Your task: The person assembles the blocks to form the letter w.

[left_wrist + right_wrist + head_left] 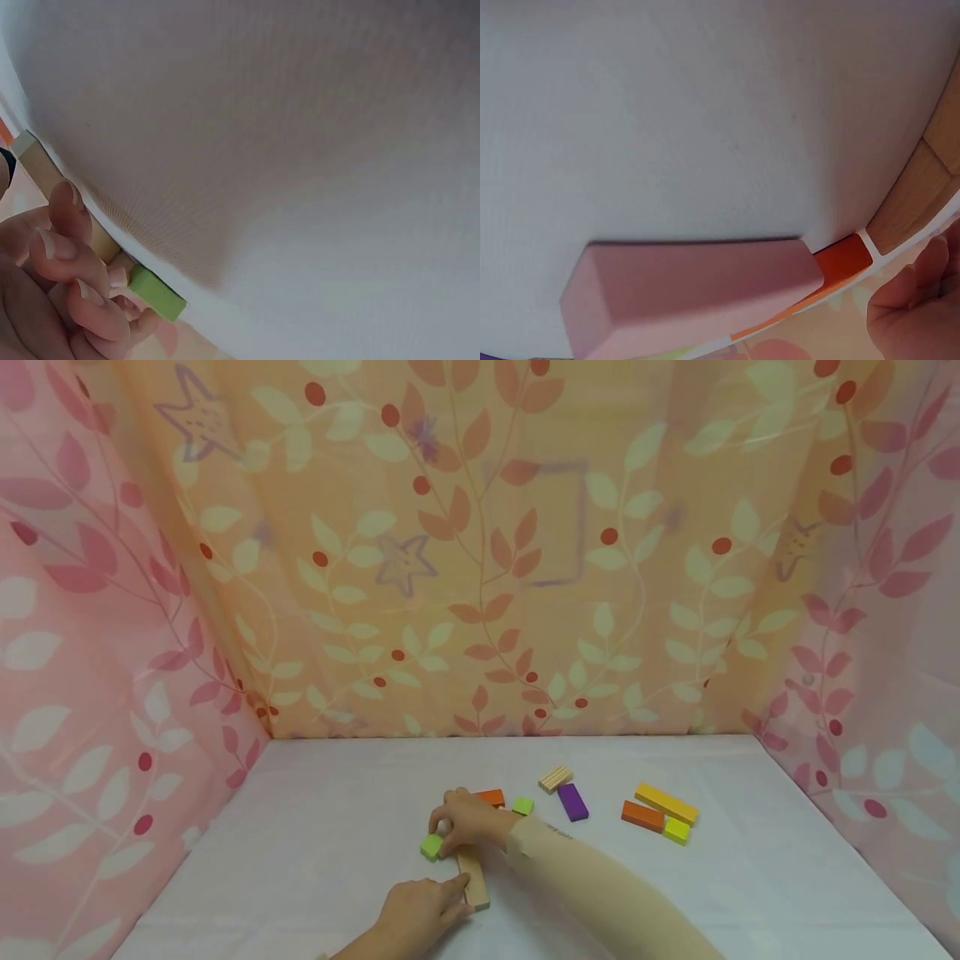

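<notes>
A plain wooden block point(474, 885) lies lengthwise on the white cloth; in the right wrist view two wooden blocks point(913, 202) lie end to end. My left hand point(420, 910) holds the near part of this wood with thumb and finger. In the left wrist view that hand's fingers point(60, 247) are curled beside it. Farther back, my right hand point(467, 820) arches over the far end of the wood. Its thumb and forefinger pinch a light green block point(431, 847) just left of the wood. The right wrist view hides this grip.
Beyond my right hand lie an orange block point(491, 797) and another green block point(522, 806). A pink block point(697, 292) shows in the right wrist view. Farther right are ribbed wooden sticks point(556, 779), a purple block point(573, 802), and yellow point(666, 803) and orange point(642, 816) blocks.
</notes>
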`<control>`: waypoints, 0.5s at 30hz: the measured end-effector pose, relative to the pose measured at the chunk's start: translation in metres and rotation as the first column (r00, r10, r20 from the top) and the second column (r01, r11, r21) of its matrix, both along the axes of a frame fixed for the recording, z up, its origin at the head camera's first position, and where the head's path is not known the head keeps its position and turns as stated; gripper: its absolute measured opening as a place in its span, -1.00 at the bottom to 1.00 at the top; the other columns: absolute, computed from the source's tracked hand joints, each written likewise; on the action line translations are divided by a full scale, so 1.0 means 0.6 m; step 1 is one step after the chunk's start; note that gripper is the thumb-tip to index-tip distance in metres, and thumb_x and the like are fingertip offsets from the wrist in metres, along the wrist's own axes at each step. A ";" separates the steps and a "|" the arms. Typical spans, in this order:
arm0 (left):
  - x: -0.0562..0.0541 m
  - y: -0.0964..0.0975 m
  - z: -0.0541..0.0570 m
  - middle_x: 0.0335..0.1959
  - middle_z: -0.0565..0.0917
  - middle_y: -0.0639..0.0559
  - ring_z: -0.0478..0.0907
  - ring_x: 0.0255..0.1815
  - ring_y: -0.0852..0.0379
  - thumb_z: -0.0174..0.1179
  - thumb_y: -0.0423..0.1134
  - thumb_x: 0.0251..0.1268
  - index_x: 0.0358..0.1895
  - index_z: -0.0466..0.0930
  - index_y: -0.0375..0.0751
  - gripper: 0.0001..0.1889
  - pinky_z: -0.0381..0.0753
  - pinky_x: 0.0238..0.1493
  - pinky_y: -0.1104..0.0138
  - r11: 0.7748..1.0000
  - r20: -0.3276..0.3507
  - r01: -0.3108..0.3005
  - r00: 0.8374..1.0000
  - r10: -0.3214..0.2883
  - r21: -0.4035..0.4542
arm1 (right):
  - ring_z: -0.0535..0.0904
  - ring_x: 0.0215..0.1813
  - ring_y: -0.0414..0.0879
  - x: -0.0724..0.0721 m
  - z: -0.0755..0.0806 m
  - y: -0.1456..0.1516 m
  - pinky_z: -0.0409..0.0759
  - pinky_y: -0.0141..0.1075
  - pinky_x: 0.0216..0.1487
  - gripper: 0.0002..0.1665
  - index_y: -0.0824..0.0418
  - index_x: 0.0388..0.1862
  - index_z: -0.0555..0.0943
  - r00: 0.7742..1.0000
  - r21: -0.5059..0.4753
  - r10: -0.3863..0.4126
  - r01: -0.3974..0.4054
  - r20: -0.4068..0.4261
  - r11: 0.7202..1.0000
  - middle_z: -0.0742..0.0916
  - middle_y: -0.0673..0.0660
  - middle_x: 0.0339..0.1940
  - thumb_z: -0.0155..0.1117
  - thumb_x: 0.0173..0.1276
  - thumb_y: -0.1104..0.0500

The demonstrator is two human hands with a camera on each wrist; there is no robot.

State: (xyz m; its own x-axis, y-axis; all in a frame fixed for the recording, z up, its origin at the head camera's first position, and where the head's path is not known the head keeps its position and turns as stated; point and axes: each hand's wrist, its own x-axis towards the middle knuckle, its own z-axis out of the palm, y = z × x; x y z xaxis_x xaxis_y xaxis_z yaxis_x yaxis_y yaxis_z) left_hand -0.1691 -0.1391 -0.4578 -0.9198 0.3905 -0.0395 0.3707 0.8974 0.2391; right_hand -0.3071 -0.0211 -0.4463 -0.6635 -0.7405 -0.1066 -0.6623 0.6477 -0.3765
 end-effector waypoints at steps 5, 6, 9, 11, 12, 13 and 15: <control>-0.002 -0.002 -0.002 -0.64 0.57 0.12 0.40 -0.61 0.25 0.13 0.18 0.30 0.16 0.61 -0.13 -0.46 0.44 -0.56 0.27 1.000 -0.064 0.003 0.998 -0.003 -0.002 | 0.31 -0.18 -0.21 -0.006 0.003 0.016 0.35 -0.40 -0.21 -0.70 -0.05 -0.21 0.70 0.998 -0.097 -0.054 0.059 0.045 0.994 0.48 -0.08 -0.34 0.57 0.06 0.00; -0.003 -0.003 -0.002 -0.62 0.60 0.09 0.45 -0.60 0.22 0.14 0.18 0.30 0.16 0.61 -0.14 -0.45 0.44 -0.57 0.26 1.000 -0.083 -0.001 0.997 0.000 -0.007 | 0.31 -0.17 -0.21 -0.007 0.006 0.022 0.35 -0.39 -0.20 -0.69 -0.05 -0.21 0.69 0.996 -0.115 -0.071 0.076 0.050 0.990 0.49 -0.08 -0.34 0.57 0.06 0.01; -0.007 -0.007 -0.003 -0.54 0.66 -0.02 0.58 -0.52 0.10 0.16 0.18 0.27 0.15 0.60 -0.17 -0.43 0.48 -0.56 0.22 1.000 -0.124 -0.018 0.992 0.016 -0.018 | 0.34 -0.18 -0.16 -0.008 0.019 0.039 0.38 -0.32 -0.20 -0.65 0.02 -0.19 0.68 0.994 -0.177 -0.096 0.103 0.046 0.979 0.52 -0.01 -0.34 0.58 0.04 0.05; -0.011 -0.008 -0.003 -0.55 0.66 -0.05 0.61 -0.50 0.04 0.18 0.17 0.25 0.15 0.59 -0.19 -0.43 0.48 -0.56 0.20 0.999 -0.143 -0.036 0.989 0.034 -0.014 | 0.35 -0.19 -0.13 -0.008 0.026 0.051 0.38 -0.30 -0.19 -0.64 0.08 -0.20 0.67 0.995 -0.213 -0.100 0.102 0.021 0.972 0.55 0.05 -0.35 0.58 0.03 0.06; -0.013 -0.009 -0.003 -0.54 0.66 -0.07 0.62 -0.49 0.01 0.20 0.17 0.23 0.15 0.59 -0.20 -0.42 0.48 -0.56 0.19 0.999 -0.152 -0.045 0.987 0.043 -0.009 | 0.36 -0.20 -0.12 -0.007 0.030 0.059 0.38 -0.29 -0.19 -0.64 0.10 -0.20 0.66 0.994 -0.226 -0.106 0.105 0.009 0.968 0.56 0.06 -0.34 0.58 0.04 0.06; -0.016 -0.009 -0.004 -0.54 0.66 -0.08 0.62 -0.49 -0.01 0.21 0.16 0.21 0.14 0.58 -0.21 -0.41 0.48 -0.56 0.18 0.999 -0.159 -0.054 0.986 0.052 -0.006 | 0.36 -0.20 -0.11 -0.005 0.032 0.066 0.38 -0.29 -0.19 -0.65 0.12 -0.21 0.66 0.994 -0.244 -0.108 0.102 -0.011 0.964 0.57 0.08 -0.34 0.57 0.05 0.05; -0.023 -0.010 -0.004 -0.53 0.66 -0.11 0.63 -0.48 -0.05 0.23 0.15 0.20 0.14 0.58 -0.23 -0.41 0.49 -0.56 0.16 0.997 -0.165 -0.073 0.984 0.070 -0.008 | 0.37 -0.19 -0.10 -0.001 0.036 0.082 0.38 -0.28 -0.18 -0.65 0.14 -0.21 0.66 0.991 -0.275 -0.129 0.115 -0.031 0.954 0.58 0.07 -0.32 0.55 0.08 0.04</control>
State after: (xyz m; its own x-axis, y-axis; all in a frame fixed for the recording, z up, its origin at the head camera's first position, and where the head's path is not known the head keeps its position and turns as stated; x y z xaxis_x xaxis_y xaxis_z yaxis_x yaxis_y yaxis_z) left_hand -0.1832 -0.1450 -0.4604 -0.9397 0.3240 0.1092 0.3387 0.9259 0.1671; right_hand -0.3075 0.0282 -0.4247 -0.7499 -0.6502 0.1221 -0.6065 0.6020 -0.5194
